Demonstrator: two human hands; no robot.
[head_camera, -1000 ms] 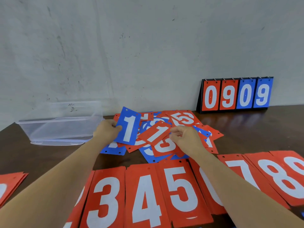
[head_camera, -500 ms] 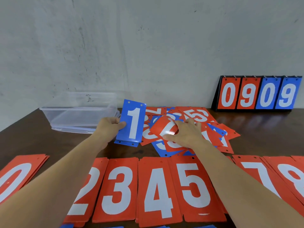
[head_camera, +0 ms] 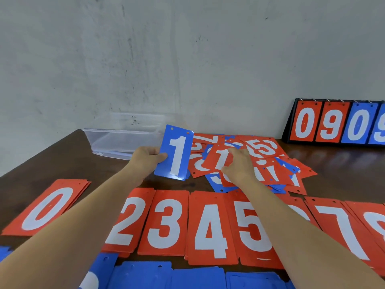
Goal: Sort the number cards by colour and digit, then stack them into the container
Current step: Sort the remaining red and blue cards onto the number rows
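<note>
Left hand (head_camera: 145,157) grips blue 1 card (head_camera: 177,155), container (head_camera: 116,138) just behind. Right hand (head_camera: 239,165) pinches red 1 card (head_camera: 216,159) atop pile (head_camera: 270,163); red row (head_camera: 166,222) nearer.

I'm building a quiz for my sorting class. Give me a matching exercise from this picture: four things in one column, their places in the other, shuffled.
1. blue 1 card
2. red 1 card
3. clear container
4. scoreboard

A. standing far right by the wall
B. held up by the left hand
C. back left of the table
D. pinched by the right hand over the loose pile

Pairs: 1-B, 2-D, 3-C, 4-A.
</note>
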